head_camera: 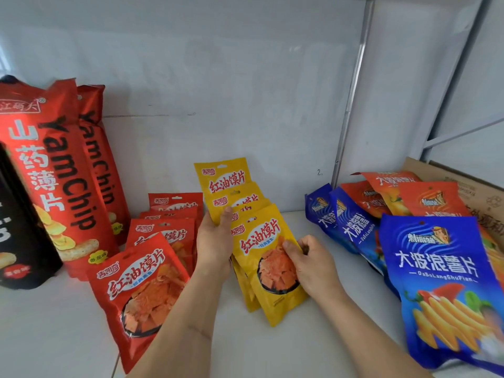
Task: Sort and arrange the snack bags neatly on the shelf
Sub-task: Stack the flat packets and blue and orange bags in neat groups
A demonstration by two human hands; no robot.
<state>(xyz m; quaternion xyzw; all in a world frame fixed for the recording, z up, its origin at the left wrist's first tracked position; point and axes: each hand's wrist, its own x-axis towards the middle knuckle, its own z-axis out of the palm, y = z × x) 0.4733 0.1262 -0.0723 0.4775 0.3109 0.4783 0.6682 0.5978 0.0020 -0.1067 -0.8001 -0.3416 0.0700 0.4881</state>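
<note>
Yellow snack bags (268, 257) printed with red characters and orange-red chips in a black bowl. Red snack bags (141, 293) bearing the same bowl picture. Tall red yam chip bags (58, 170) lettered black and white. Blue wavy-striped bags (447, 285) showing yellow fries. Orange-red bags (431, 199) behind. White shelf (54, 336).

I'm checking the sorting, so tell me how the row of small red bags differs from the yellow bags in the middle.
The red bags stand in a row left of the yellow bags, untouched by either hand; the yellow bags are a loose, fanned, leaning stack. The left hand grips the yellow stack's left edge, and the right hand pinches the front yellow bag. Colour differs: red against yellow. Both share size, shape, and the same printed name.
</note>
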